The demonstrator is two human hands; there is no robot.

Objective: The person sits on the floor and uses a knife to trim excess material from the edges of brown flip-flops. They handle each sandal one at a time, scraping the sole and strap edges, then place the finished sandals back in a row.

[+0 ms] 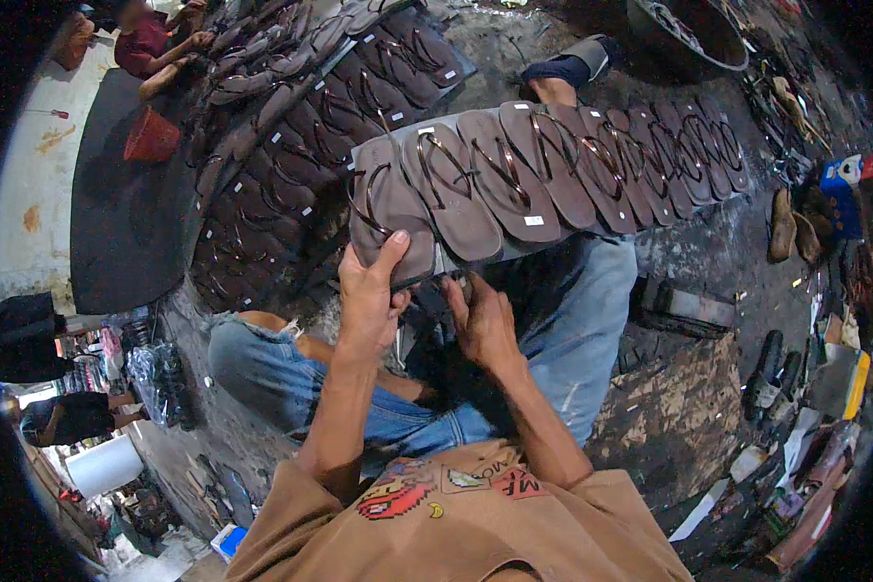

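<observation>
A long board (448, 260) lies in front of me, carrying a row of brown flip-flops with shiny dark straps. The flip-flop (386, 199) at its left end has its heel toward me. My left hand (367, 303) grips that heel, thumb pressed on top and fingers underneath. Just below the board's near edge is my right hand (485, 325), its fingers curled and the tips partly in shadow. Whatever it may hold is hidden. Small white labels sit on some soles, one on a flip-flop (519, 184) near the middle.
More flip-flops (272, 184) lie in rows behind, on the left. A red bucket (151, 134) stands at far left, near another person (150, 44). A large basin (689, 39) is at far right. Shoe lasts (784, 228), a blue box (841, 197) and scraps lie right.
</observation>
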